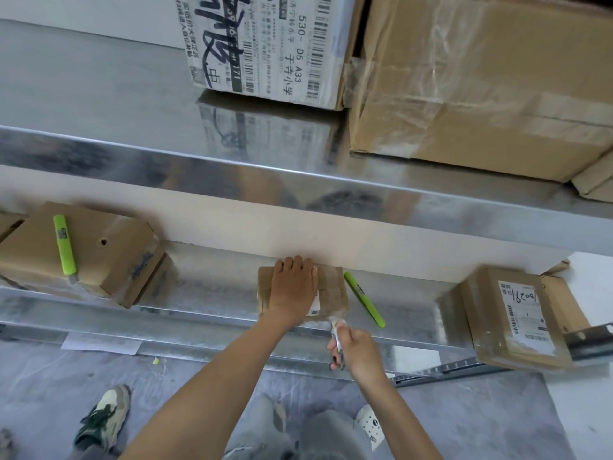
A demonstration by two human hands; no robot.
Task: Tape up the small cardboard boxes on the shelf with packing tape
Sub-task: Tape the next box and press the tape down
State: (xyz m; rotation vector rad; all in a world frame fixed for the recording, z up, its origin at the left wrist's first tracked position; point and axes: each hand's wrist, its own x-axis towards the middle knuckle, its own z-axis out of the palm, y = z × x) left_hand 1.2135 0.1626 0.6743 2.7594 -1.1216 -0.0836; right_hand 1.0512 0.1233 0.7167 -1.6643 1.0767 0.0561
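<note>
The small cardboard box (331, 288) lies on the lower metal shelf (212, 293), close to the back wall and about midway along it, its top glossy with clear tape and a white label partly showing. The left hand (293, 290) lies flat on its top, fingers straight and together, reaching to the far edge. At the box's near right corner a strip of tape (332, 318) runs off the edge to the right hand (355, 350), which is curled round a slim white tool (336, 340) – what kind of tool is not clear.

Just beside the box on the right, a green pen-shaped thing (364, 299) lies aslant on the shelf. Well apart to the left stands a tilted brown box (109, 257) with a second green pen-shaped thing (65, 244) on its top; well apart to the right a labelled box (510, 317) sits at the shelf's end.

The upper shelf (232, 167) carries a printed carton (265, 44) and a large taped carton (481, 78) – side by side. Below, on the grey floor (464, 419), are two shoes
</note>
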